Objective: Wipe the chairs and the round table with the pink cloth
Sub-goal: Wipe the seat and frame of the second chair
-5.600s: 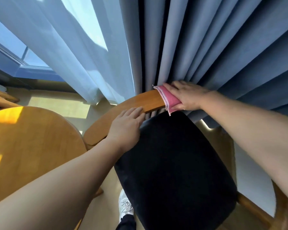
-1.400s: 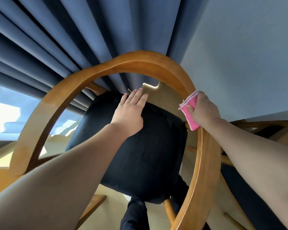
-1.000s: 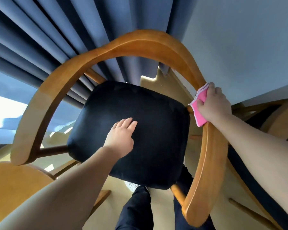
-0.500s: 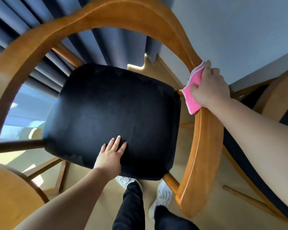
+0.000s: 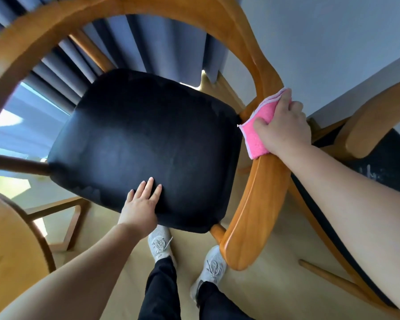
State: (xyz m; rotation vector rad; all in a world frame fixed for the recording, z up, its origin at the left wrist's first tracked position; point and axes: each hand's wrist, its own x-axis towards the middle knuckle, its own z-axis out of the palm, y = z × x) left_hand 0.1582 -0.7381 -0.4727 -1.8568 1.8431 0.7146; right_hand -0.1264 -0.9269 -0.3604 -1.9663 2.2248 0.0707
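Cloth (image 5: 255,132), pink and folded, is lying over the wooden arm (image 5: 259,192) of the chair, pinned there under the right hand (image 5: 281,125). The fingers (image 5: 284,101) of that hand are curling down over the cloth and the rail, close together, with the thumb pressing on the pink face toward the seat side; the grip is clamping cloth against wood. Pink edges are sticking out beyond the fingertips and below the heel of the palm.

The left hand (image 5: 140,204) is resting flat on the near edge of the black seat (image 5: 143,142), holding nothing. Its fingers are stretched out straight and lying nearly side by side, tips pointing toward the middle of the cushion.

The curved wooden rail is sweeping from beneath the right palm up and around behind the seat, far past both sets of fingertips. Beyond it, blue curtains (image 5: 148,42) are hanging, and a grey wall (image 5: 333,42) is standing past the right knuckles.

Counting from where I am standing: one cloth, two bare hands, two chairs, the second chair (image 5: 374,125) sitting just behind the right wrist with its own wooden arm and dark seat. One round table (image 5: 7,239) is showing as a wooden edge off to the outer side of the left forearm. Two pale shoes (image 5: 159,243) are standing on the floor below the left wrist.
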